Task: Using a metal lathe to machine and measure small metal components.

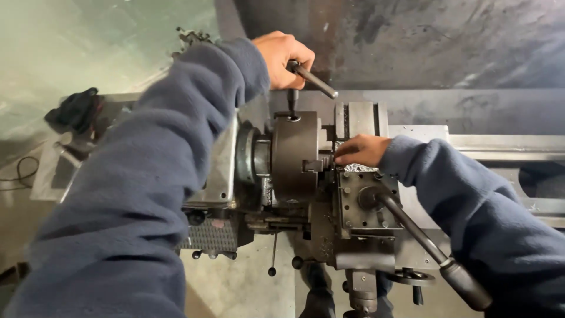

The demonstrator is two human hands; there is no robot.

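Gripping chuck key [312, 79] atop chuck [294, 156] – left hand [282, 56] closed; right hand [360, 150] pinching workpiece at chuck face

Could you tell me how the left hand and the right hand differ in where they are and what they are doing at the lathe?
The left hand is raised above the chuck, fist closed round the dark chuck key handle; the right hand sits lower, beside the chuck's face. The left hand grips fully, while the right hand's fingers reach toward the chuck jaws, what they touch hidden. Both wear blue fleece sleeves.
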